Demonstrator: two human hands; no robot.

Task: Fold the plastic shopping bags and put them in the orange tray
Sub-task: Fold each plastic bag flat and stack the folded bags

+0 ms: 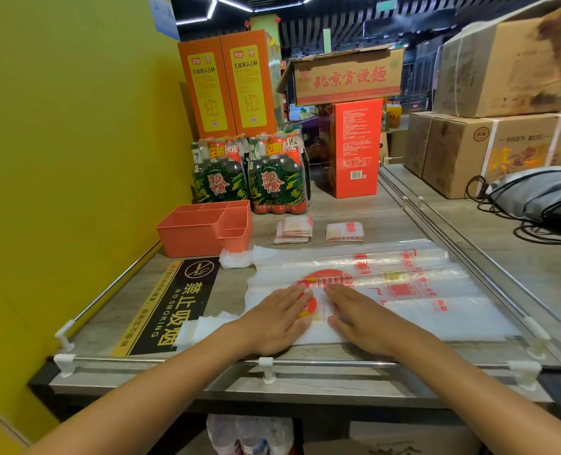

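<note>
Both hands flat, fingers straight: left hand (280,318) and right hand (359,318) press plastic bag (413,290) spread on counter (335,200). Two folded bags (293,229) lie right of orange tray (203,229).

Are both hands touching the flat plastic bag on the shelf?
Touching. The head view shows the left hand and the right hand lying flat, fingers straight, pressing on the spread plastic bag.
</note>
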